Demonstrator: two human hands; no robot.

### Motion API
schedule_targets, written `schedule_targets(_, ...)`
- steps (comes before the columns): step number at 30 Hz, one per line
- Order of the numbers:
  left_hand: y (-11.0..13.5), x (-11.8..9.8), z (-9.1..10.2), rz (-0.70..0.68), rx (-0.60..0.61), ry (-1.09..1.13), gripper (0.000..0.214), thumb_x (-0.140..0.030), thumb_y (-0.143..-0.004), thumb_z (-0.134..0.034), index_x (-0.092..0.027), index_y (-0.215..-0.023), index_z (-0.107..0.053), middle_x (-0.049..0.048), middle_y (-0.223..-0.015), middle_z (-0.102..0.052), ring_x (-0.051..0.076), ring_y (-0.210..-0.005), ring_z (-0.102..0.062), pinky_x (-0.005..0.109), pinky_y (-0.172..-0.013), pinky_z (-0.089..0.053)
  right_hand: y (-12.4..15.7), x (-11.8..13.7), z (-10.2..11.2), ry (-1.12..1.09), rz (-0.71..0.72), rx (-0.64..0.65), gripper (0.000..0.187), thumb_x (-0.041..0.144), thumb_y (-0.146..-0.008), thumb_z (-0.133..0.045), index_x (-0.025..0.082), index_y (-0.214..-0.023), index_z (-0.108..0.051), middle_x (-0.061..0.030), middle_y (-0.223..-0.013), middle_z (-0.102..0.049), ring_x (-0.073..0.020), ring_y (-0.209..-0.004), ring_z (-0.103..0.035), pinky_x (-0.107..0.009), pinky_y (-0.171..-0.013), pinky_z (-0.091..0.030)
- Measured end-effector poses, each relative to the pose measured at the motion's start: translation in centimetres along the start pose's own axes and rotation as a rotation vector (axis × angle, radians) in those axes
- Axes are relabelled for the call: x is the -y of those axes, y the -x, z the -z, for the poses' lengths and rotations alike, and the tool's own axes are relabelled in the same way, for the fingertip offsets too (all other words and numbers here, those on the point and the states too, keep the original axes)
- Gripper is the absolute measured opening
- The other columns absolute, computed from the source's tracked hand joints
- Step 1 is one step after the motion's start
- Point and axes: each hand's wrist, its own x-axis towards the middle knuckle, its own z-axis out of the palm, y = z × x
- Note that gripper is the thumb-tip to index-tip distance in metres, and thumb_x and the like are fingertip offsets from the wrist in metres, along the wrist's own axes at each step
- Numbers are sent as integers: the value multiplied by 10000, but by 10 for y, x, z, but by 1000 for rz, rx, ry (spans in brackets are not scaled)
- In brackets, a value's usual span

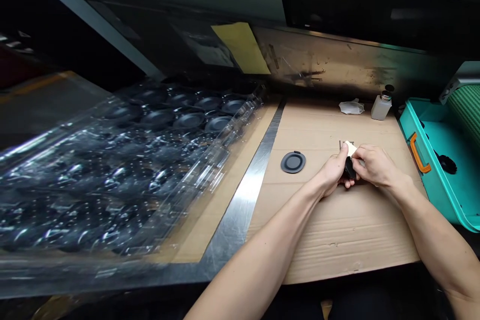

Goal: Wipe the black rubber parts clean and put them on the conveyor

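Observation:
Both hands meet over a sheet of cardboard (337, 220) on the bench. My left hand (335, 172) is closed around a small dark part (350, 169), held on edge. My right hand (375, 165) pinches a small pale yellow piece (351, 148) against the top of that part. A round dark disc with a small tab (293, 162) lies flat on the cardboard just left of my hands.
A clear plastic tray (123, 170) with several dark round discs in its pockets fills the left side. A white bottle (381, 106) and a crumpled white cloth (351, 107) stand at the back. A teal bin (442, 170) with an orange handle sits at the right.

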Motion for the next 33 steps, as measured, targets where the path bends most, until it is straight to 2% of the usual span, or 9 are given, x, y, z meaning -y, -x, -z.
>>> schedule_targets(5,1,-2,-1,2,-29,17,668,-587,-1046,-269,-139,-689,-612,53,-516,-590,118,-361,-526,206,-337,-396,-1,2,-1,3,3,-59,174,172,-934,-514,179,-845,-664,-64,-859,-674,-177,-793,-587,-283,-740,-413)
schedule_targets(9,1,-2,-2,-3,-30,-23,691,-594,-1045,-267,-131,-662,-610,64,-521,-596,116,-366,-534,202,-336,-396,-1,3,-2,19,-26,-7,150,171,-905,-542,190,-800,-647,-45,-796,-661,-173,-734,-574,-281,-693,-394)
schedule_targets(14,-1,1,-1,-18,-77,-1,661,-600,-1039,-288,-143,-678,-600,42,-498,-573,116,-352,-519,202,-332,-398,-1,6,-6,57,-27,-83,180,183,-930,-513,183,-818,-654,-69,-849,-676,-176,-771,-579,-283,-727,-403)
schedule_targets(17,0,2,0,-12,-32,-8,668,-618,-1029,-303,-135,-690,-615,59,-517,-596,120,-362,-530,203,-342,-419,0,5,-2,3,-47,-19,155,172,-895,-539,188,-803,-663,-49,-808,-674,-164,-716,-578,-278,-673,-386)
schedule_targets(19,0,-1,2,14,4,33,675,-615,-1032,-286,-122,-732,-636,80,-550,-624,123,-376,-542,204,-352,-432,1,3,3,-91,-71,-25,150,176,-870,-555,197,-775,-669,-25,-766,-674,-151,-677,-577,-271,-650,-383)
schedule_targets(24,1,-14,14,203,37,324,723,-529,-1060,-159,-39,-910,-669,135,-628,-651,120,-431,-558,179,-365,-440,1,-10,11,-306,-277,-352,177,295,-864,-582,199,-776,-701,-26,-754,-711,-160,-692,-625,-267,-662,-434)
schedule_targets(26,2,-20,18,261,33,422,716,-500,-1063,-160,3,-1003,-666,134,-633,-644,114,-435,-548,166,-366,-445,-1,-17,9,-336,-367,-398,210,343,-865,-582,195,-783,-708,-33,-740,-716,-170,-678,-633,-275,-654,-444)
schedule_targets(29,3,-24,22,291,33,512,700,-485,-1064,-178,32,-1100,-648,122,-628,-632,109,-439,-539,152,-364,-446,-2,-26,3,-262,-441,-370,219,348,-849,-580,196,-741,-694,-33,-708,-706,-176,-655,-628,-284,-651,-437)
schedule_targets(33,4,-24,24,305,56,557,730,-515,-1060,-170,29,-1124,-652,119,-637,-631,106,-448,-542,150,-371,-453,0,-35,3,-13,-474,-260,215,302,-865,-538,202,-781,-709,-58,-775,-715,-206,-728,-636,-306,-680,-424)
